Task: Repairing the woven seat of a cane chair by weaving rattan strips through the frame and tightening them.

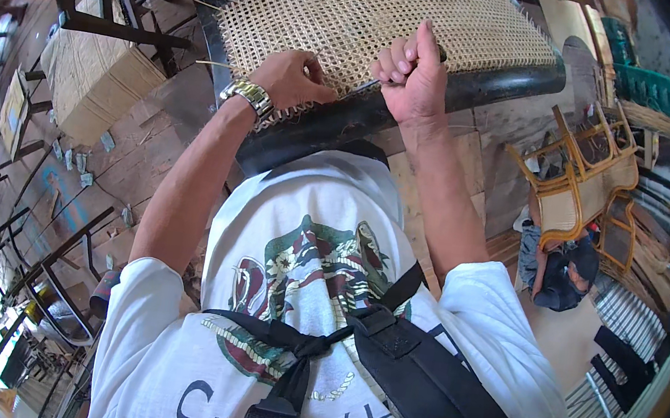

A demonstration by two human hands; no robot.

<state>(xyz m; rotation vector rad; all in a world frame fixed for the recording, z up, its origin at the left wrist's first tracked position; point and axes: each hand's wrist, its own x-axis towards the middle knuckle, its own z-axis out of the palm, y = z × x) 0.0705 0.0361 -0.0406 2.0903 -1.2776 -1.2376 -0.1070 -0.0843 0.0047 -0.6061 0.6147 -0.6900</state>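
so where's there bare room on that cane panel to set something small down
Barest is the woven cane right of the right hand, bordered below by the black rail. The cane above the left hand is bare too. Crowded: between the hands, where a thin tool shows, and by loose strands at left.

The cane point(325, 26) is pale straw yellow in a fine open lattice of small holes, and its frame point(486, 86) is glossy black. The watch point(252, 97) is silver with golden tints; the shirt point(267, 210) is white, printed in green, maroon and cream with dark lettering; the strap point(435, 379) is plain black. One chair point(559, 209) is honey-orange with beige panels, the basket point(649, 92) green, the box point(96, 80) tan.
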